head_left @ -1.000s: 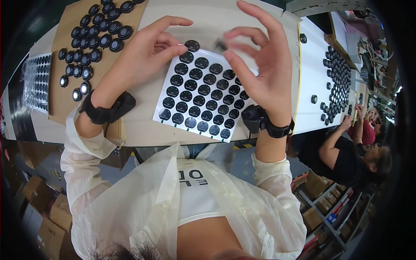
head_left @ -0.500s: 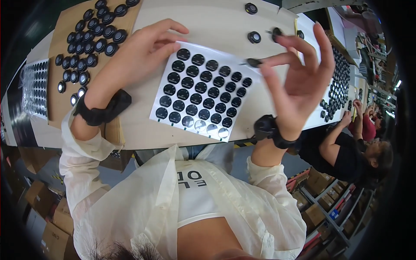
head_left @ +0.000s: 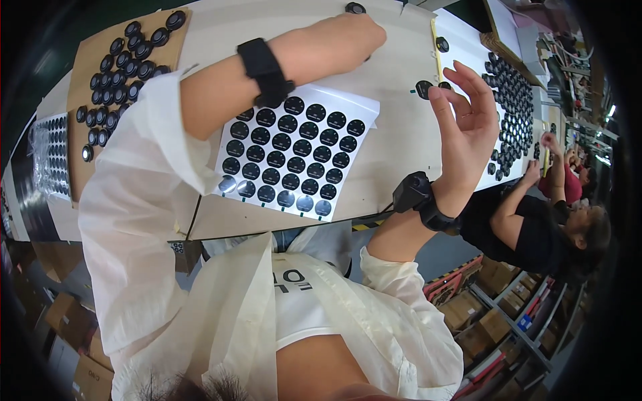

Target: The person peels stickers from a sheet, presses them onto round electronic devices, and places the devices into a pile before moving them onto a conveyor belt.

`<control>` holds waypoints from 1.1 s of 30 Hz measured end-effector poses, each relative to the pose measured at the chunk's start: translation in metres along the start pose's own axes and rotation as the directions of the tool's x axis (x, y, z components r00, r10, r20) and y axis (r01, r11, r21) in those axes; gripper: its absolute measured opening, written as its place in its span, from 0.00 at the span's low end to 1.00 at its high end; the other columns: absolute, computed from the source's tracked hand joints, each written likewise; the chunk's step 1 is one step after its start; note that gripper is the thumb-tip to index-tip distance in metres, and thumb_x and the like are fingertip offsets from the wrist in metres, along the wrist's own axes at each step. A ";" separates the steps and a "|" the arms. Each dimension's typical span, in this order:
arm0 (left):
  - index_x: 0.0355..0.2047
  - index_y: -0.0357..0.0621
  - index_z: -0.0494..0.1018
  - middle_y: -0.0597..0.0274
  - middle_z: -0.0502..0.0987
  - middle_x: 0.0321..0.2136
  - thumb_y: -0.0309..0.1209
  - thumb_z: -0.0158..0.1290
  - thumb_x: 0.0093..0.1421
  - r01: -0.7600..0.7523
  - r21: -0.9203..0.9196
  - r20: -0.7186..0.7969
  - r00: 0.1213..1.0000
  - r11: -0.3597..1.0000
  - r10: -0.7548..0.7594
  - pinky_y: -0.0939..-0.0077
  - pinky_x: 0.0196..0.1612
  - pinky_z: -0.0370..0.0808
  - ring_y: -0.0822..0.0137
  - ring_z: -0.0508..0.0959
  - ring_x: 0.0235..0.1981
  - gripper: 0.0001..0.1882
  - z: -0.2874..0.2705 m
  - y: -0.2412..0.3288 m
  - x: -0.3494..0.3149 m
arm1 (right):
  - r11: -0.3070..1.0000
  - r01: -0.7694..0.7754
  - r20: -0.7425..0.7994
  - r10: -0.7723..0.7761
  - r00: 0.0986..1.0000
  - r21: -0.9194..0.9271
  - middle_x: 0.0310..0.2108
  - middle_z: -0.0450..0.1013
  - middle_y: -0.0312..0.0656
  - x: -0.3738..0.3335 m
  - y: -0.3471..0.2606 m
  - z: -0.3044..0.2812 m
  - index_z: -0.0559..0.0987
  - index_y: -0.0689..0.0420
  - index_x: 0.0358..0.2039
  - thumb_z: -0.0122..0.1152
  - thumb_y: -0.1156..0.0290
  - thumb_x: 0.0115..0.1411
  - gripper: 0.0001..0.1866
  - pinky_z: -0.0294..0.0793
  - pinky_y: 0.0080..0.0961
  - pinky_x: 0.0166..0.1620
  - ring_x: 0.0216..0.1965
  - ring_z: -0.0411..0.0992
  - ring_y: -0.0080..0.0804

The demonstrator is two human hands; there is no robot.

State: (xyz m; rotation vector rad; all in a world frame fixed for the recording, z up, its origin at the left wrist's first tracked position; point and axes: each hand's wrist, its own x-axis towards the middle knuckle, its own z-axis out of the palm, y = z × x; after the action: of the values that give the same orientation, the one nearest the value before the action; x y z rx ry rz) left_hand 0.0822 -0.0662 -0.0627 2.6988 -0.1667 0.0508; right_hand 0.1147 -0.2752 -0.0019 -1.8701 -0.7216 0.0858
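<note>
The left hand (head_left: 344, 43) reaches over the upper middle of the frame, its back to the view; its fingers are hidden beneath, so I cannot tell whether they are together or apart. A black round part (head_left: 355, 8) lies just beyond it at the top edge of the counter (head_left: 394, 147). At upper right, the thumb and forefinger of the right hand (head_left: 471, 117) are clamped on a round black label (head_left: 423, 90) with a small green tab; the other fingers are curled and spread apart, with another dark piece (head_left: 445, 85) beside them.

In the middle of the frame lies a white sheet (head_left: 364, 107) bearing rows of similar labels, its upper left overlapped by the left forearm. A brown cardboard sheet (head_left: 90, 50) at upper left carries many black round parts. At the left edge, clear plastic wrapping (head_left: 39, 157) partly covers a second label sheet (head_left: 56, 150).

On the right, a white board (head_left: 461, 40) holds a dense crowd of black parts (head_left: 515, 127). Cardboard boxes (head_left: 70, 317) are stacked at lower left; more cartons (head_left: 461, 311) stand on a metal rack (head_left: 511, 341) at lower right, their contents out of sight.
</note>
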 end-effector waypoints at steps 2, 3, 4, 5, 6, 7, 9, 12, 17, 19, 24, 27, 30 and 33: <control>0.38 0.37 0.70 0.51 0.74 0.31 0.26 0.57 0.50 0.022 -0.125 0.013 1.000 0.992 -0.020 0.65 0.38 0.74 0.54 0.76 0.34 0.14 -0.017 0.004 -0.015 | 0.993 -0.006 -0.015 0.008 1.000 0.115 0.43 0.72 0.46 -0.001 0.000 -0.001 0.72 0.64 0.47 0.65 0.83 0.50 0.23 0.72 0.19 0.42 0.36 0.73 0.24; 0.36 0.36 0.70 0.53 0.74 0.30 0.24 0.56 0.49 0.057 -0.247 0.022 0.998 0.967 -0.053 0.69 0.37 0.75 0.57 0.76 0.33 0.13 -0.027 0.005 -0.028 | 0.985 -0.008 -0.019 0.011 1.000 0.174 0.44 0.71 0.46 -0.002 0.000 0.000 0.71 0.64 0.48 0.65 0.83 0.49 0.23 0.72 0.19 0.42 0.36 0.74 0.24; 0.37 0.37 0.70 0.56 0.74 0.31 0.22 0.55 0.49 0.090 -0.434 0.011 0.995 0.896 -0.095 0.72 0.38 0.75 0.62 0.77 0.33 0.13 -0.040 0.008 -0.045 | 0.984 -0.007 -0.019 0.010 1.000 0.179 0.44 0.71 0.46 -0.002 -0.005 0.004 0.71 0.64 0.48 0.65 0.83 0.49 0.23 0.72 0.19 0.42 0.36 0.74 0.24; 0.37 0.37 0.69 0.60 0.74 0.32 0.20 0.54 0.49 0.110 -0.607 0.014 0.992 0.787 -0.128 0.76 0.39 0.76 0.67 0.77 0.34 0.13 -0.048 0.012 -0.061 | 0.936 -0.036 0.025 0.029 0.999 0.350 0.44 0.71 0.46 -0.004 -0.010 0.011 0.70 0.65 0.48 0.64 0.84 0.49 0.24 0.72 0.19 0.42 0.36 0.74 0.24; 0.38 0.37 0.69 0.61 0.73 0.33 0.18 0.53 0.48 0.149 -0.724 0.026 0.982 0.673 -0.189 0.78 0.41 0.76 0.70 0.76 0.37 0.15 -0.051 0.014 -0.080 | 0.856 -0.068 0.072 0.037 0.997 0.512 0.44 0.70 0.46 -0.005 -0.016 0.020 0.69 0.65 0.48 0.64 0.85 0.49 0.25 0.72 0.19 0.42 0.36 0.74 0.25; 0.38 0.37 0.68 0.63 0.73 0.35 0.16 0.53 0.48 0.180 -0.823 0.048 0.967 0.539 -0.249 0.79 0.43 0.75 0.72 0.76 0.40 0.16 -0.053 0.017 -0.095 | 0.748 -0.105 0.120 0.035 0.992 0.655 0.44 0.70 0.46 -0.006 -0.021 0.028 0.68 0.65 0.49 0.64 0.86 0.49 0.26 0.72 0.18 0.43 0.36 0.75 0.25; 0.39 0.36 0.68 0.61 0.74 0.36 0.16 0.56 0.48 0.082 -0.895 -0.063 0.950 0.439 -0.307 0.77 0.43 0.76 0.71 0.77 0.40 0.17 -0.050 0.029 -0.126 | 0.729 -0.127 0.168 0.016 0.986 0.673 0.45 0.69 0.47 -0.007 -0.033 0.049 0.67 0.65 0.50 0.63 0.86 0.50 0.26 0.72 0.20 0.45 0.36 0.74 0.24; 0.41 0.34 0.68 0.57 0.76 0.38 0.15 0.59 0.48 -0.058 -0.935 -0.210 0.885 0.349 -0.415 0.76 0.44 0.77 0.69 0.79 0.40 0.19 -0.040 0.039 -0.154 | 0.704 -0.178 0.262 -0.012 0.965 0.687 0.46 0.66 0.48 -0.013 -0.042 0.075 0.64 0.66 0.51 0.61 0.86 0.51 0.26 0.72 0.24 0.49 0.36 0.74 0.23; 0.43 0.32 0.70 0.55 0.76 0.42 0.13 0.59 0.48 -0.123 -0.907 -0.340 0.779 0.404 -0.527 0.75 0.45 0.77 0.67 0.79 0.40 0.20 -0.029 0.043 -0.170 | 0.748 -0.170 0.281 -0.023 0.959 0.642 0.43 0.67 0.46 -0.022 -0.039 0.097 0.65 0.65 0.48 0.61 0.87 0.51 0.24 0.73 0.19 0.44 0.34 0.74 0.23; 0.43 0.32 0.70 0.54 0.76 0.42 0.13 0.59 0.48 -0.129 -0.902 -0.359 0.756 0.412 -0.548 0.76 0.45 0.77 0.67 0.79 0.40 0.20 -0.026 0.044 -0.171 | 0.677 -0.275 0.319 0.062 0.946 0.683 0.43 0.67 0.45 -0.024 -0.038 0.100 0.66 0.64 0.48 0.62 0.86 0.51 0.24 0.73 0.16 0.41 0.33 0.75 0.23; 0.43 0.32 0.72 0.56 0.78 0.40 0.14 0.60 0.47 -0.123 -0.861 -0.440 0.668 0.494 -0.600 0.76 0.44 0.78 0.67 0.80 0.38 0.20 -0.021 0.048 -0.167 | 0.708 -0.263 0.314 0.061 0.948 0.656 0.42 0.67 0.44 -0.027 -0.036 0.108 0.66 0.64 0.47 0.63 0.86 0.50 0.24 0.72 0.13 0.37 0.33 0.75 0.23; 0.42 0.31 0.72 0.56 0.78 0.39 0.15 0.61 0.47 -0.121 -0.844 -0.466 0.650 0.523 -0.601 0.77 0.43 0.79 0.68 0.80 0.37 0.20 -0.021 0.048 -0.168 | 0.739 -0.226 0.280 0.052 0.959 0.635 0.42 0.68 0.44 -0.028 -0.036 0.110 0.66 0.64 0.46 0.62 0.86 0.51 0.23 0.72 0.13 0.37 0.33 0.75 0.23; 0.44 0.27 0.69 0.47 0.75 0.43 0.11 0.58 0.47 -0.096 -0.796 -0.491 0.681 0.598 -0.543 0.71 0.45 0.80 0.62 0.79 0.40 0.21 -0.021 0.046 -0.171 | 0.747 -0.223 0.286 0.046 0.957 0.626 0.42 0.68 0.44 -0.029 -0.034 0.113 0.66 0.64 0.46 0.63 0.86 0.51 0.22 0.73 0.13 0.38 0.33 0.75 0.23; 0.44 0.27 0.69 0.48 0.75 0.43 0.11 0.57 0.48 -0.073 -0.797 -0.480 0.679 0.599 -0.556 0.71 0.45 0.80 0.62 0.80 0.40 0.21 -0.023 0.048 -0.171 | 0.754 -0.214 0.283 0.040 0.958 0.621 0.41 0.68 0.44 -0.029 -0.032 0.114 0.66 0.64 0.46 0.63 0.85 0.51 0.22 0.73 0.14 0.38 0.33 0.76 0.23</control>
State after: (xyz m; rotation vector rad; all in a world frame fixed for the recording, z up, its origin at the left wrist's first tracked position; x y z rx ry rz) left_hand -0.0933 -0.0813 -0.0322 1.6205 0.3892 0.7380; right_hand 0.0330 -0.1887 -0.0295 -1.2344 -0.6241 0.6046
